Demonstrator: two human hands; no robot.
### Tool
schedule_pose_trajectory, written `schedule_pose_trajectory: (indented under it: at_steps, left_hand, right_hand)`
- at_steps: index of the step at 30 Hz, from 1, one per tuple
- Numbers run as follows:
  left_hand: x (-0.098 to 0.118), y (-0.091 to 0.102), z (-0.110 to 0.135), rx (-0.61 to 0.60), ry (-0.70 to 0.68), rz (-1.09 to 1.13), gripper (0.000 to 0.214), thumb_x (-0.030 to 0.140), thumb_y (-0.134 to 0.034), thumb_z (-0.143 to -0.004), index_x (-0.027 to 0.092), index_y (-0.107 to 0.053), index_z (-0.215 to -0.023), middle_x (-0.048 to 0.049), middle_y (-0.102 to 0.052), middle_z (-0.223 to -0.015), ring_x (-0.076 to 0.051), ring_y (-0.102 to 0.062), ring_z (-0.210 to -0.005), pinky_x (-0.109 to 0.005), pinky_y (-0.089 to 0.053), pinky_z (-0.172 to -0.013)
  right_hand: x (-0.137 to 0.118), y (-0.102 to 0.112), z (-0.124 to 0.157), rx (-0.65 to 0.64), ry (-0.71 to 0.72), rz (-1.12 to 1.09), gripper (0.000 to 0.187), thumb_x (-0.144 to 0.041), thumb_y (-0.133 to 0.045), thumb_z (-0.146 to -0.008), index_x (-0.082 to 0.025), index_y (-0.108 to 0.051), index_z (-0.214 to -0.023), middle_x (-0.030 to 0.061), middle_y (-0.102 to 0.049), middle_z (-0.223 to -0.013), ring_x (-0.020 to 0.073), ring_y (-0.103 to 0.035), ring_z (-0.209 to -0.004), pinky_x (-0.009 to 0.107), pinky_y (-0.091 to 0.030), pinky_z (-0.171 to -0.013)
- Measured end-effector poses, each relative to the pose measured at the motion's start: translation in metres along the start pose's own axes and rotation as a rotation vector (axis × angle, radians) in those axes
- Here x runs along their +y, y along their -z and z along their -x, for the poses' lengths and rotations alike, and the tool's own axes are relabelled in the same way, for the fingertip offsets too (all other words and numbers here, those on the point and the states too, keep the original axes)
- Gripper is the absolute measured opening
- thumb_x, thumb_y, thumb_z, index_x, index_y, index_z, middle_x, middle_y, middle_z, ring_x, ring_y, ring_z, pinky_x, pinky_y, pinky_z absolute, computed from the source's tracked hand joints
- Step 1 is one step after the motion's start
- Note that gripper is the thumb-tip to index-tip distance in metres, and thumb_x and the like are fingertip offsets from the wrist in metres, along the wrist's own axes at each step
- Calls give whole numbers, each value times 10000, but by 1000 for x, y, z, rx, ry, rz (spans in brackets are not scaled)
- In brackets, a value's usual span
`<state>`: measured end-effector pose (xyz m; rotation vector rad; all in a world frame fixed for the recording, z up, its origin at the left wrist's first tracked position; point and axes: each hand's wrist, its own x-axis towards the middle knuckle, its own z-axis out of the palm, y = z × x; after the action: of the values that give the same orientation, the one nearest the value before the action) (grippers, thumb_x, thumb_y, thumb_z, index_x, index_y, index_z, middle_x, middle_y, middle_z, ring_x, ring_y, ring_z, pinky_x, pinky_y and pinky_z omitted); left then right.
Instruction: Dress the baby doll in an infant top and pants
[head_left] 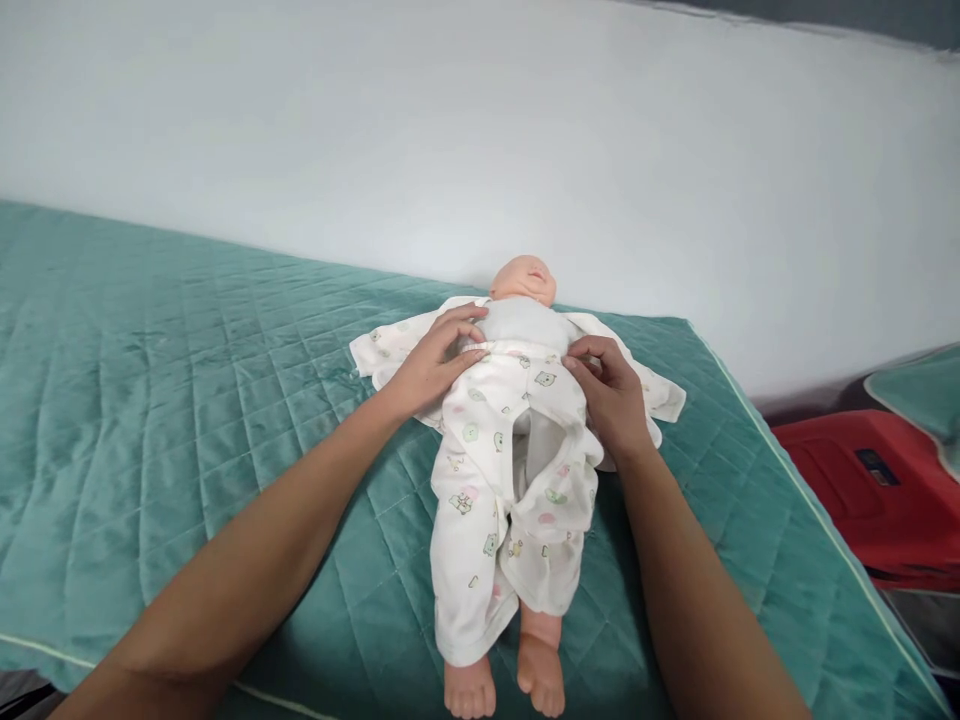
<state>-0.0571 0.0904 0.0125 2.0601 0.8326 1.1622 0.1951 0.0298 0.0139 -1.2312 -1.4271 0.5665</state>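
Observation:
A baby doll (525, 280) lies on its back on the green quilt, head toward the wall and bare feet toward me. Its white printed pants (472, 430) reach up to the belly, and an opening shows at the crotch. My left hand (439, 360) has its thumb and forefinger at the left end of the waistband, closed around the edge. At the other end, my right hand (607, 385) pinches the waistband between thumb and curled fingers. A printed baby top (390, 345) spreads out under the doll, its sleeves to either side. A plain white layer (525, 325) covers the chest.
The quilted green cover (187, 400) extends far to the left, and its piped edge runs down the right side. A white wall (450, 130) rises behind the doll's head. Beyond the right edge stands a red plastic object (862, 490) with a dark label.

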Motion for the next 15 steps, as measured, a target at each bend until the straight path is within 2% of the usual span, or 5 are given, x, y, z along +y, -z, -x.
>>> schedule_pose_trajectory:
  at_steps: [6, 10, 13, 15]
  left_hand:
    - [2, 5, -5, -139, 34, 43, 165, 367, -640, -883, 222, -561, -878, -99, -488, -1519, -259, -388, -1463, -447, -298, -1211]
    - [4, 5, -6, -177, 26, 20, 168, 370, -650, -876, 223, -570, -862, -88, -464, -1530, -259, -399, -1449, -442, -321, -1200]
    - [6, 4, -5, -163, -13, 11, 146, 360, -638, -890, 224, -586, -886, -95, -472, -1520, -264, -421, -1429, -444, -345, -1182]
    - [7, 3, -4, -149, -53, 0, 126, 346, -623, -905, 223, -599, -905, -102, -488, -1502, -258, -438, -1413, -429, -354, -1172]
  right_hand:
    - [9, 9, -7, -197, -3, 13, 182, -384, -693, -849, -262, -570, -905, 24, -560, -1118, 200, -532, -1004, 340, -468, -883]
    - [12, 10, -8, -205, 25, 43, 226, -415, -699, -849, -281, -569, -975, 28, -549, -1178, 215, -527, -1064, 353, -466, -922]
    - [11, 10, -7, -207, 66, 60, 250, -426, -684, -867, -313, -591, -1070, 32, -532, -1258, 238, -500, -1199, 373, -448, -994]
    - [10, 11, -7, -244, 78, 71, 218, -425, -669, -888, -318, -606, -1068, 30, -522, -1279, 238, -483, -1244, 377, -429, -1027]
